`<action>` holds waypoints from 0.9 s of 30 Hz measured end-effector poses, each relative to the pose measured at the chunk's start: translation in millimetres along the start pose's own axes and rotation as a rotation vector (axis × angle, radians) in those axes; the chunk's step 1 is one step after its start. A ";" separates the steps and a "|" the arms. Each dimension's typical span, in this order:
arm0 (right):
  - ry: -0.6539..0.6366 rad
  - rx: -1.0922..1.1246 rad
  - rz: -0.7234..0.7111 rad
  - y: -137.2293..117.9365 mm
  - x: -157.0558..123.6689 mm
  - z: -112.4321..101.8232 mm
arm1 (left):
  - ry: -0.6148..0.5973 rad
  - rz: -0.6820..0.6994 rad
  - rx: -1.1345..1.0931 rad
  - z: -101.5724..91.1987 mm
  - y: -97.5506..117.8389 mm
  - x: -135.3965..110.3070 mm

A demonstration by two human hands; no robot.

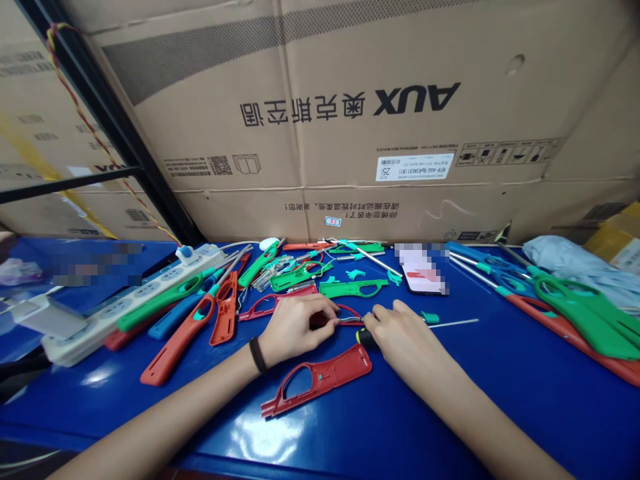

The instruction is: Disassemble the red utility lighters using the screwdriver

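Note:
My left hand [300, 325], with a dark band at the wrist, is closed on a red lighter casing [353, 313] with thin wires inside. My right hand [400, 333] is at the casing's other end, its fingers curled. A screwdriver's black and yellow handle [366, 338] shows under that hand, and a thin metal shaft [455, 324] sticks out to its right. Beside the shaft is a small teal piece [430, 318]. A separate red casing half [320, 381], inner side up, lies in front of both hands. My fingers hide much of the held casing.
Lighter parts, such as a green casing half [354, 288], lie behind my hands. Whole lighters, one orange [177, 343], lean by a white power strip [135, 300]. A phone [423, 270] is behind my right hand. Green lighters [585, 310] pile at right. A cardboard wall [325, 160] bounds the back.

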State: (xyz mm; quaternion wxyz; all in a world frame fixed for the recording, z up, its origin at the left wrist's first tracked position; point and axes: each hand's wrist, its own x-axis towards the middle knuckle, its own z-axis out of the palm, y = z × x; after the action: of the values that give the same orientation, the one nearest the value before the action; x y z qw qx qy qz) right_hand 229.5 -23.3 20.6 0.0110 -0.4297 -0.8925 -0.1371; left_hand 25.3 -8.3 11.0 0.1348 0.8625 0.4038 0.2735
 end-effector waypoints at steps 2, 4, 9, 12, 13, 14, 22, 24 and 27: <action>0.008 0.001 0.005 -0.5 -0.1 0.6 | -0.009 -0.021 -0.006 -0.5 -0.2 1.3; 0.016 0.001 0.010 -0.7 -0.2 1.7 | -0.033 -0.027 -0.010 -2.5 -1.4 2.6; 0.014 -0.009 0.005 -0.7 -0.9 1.3 | -0.168 0.057 -0.012 -10.3 -8.4 2.7; 0.003 -0.002 -0.009 1.9 -2.8 -2.0 | -0.160 0.079 -0.003 -10.6 -11.0 0.3; -0.003 0.010 -0.012 3.4 -3.6 -3.1 | -0.138 0.075 0.001 -9.7 -11.1 -0.4; -0.009 0.026 -0.010 5.2 -4.4 -3.9 | -0.120 0.070 0.003 -8.5 -10.8 -0.8; 0.023 0.123 -0.001 13.6 -7.6 -2.2 | -0.145 0.178 0.039 -3.5 -5.3 -0.1; 0.025 0.133 -0.001 13.8 -8.0 -2.5 | -0.157 0.192 0.074 -4.3 -5.0 0.1; 0.040 0.171 0.001 15.3 -9.1 -3.1 | -0.191 0.209 0.108 -6.9 -5.4 -0.1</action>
State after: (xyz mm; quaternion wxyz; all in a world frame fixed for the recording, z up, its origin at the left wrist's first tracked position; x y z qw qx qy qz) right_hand 246.7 -21.9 26.0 0.0654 -0.4248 -0.9003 -0.0690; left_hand 17.9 -4.9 14.1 0.0968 0.9280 0.3112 0.1805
